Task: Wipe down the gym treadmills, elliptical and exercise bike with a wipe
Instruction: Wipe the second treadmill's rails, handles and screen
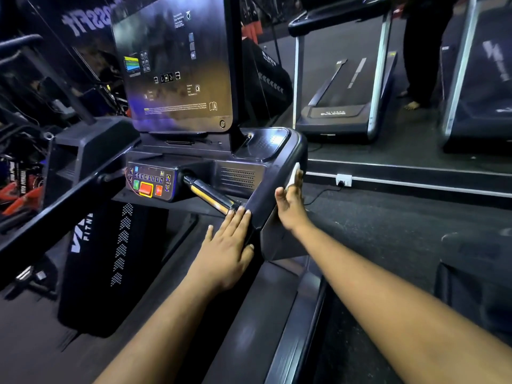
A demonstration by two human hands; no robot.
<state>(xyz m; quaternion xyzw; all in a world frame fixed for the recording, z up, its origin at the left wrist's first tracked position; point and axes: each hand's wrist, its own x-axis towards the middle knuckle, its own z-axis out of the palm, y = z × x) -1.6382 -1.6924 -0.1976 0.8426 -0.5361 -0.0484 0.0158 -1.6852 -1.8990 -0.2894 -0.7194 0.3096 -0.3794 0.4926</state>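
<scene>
Right of centre, the right hand (291, 200) presses the wipe (294, 174) flat-fingered against the treadmill's handrail (279, 173); left hand (227, 245), spread, braces. Best keep firm, overlapping strokes.

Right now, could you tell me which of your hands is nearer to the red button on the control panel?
Left. The left hand rests flat on the handrail's inner side, below and right of the red button. The right hand presses the wipe on the rail's outer face, farther right.
</scene>
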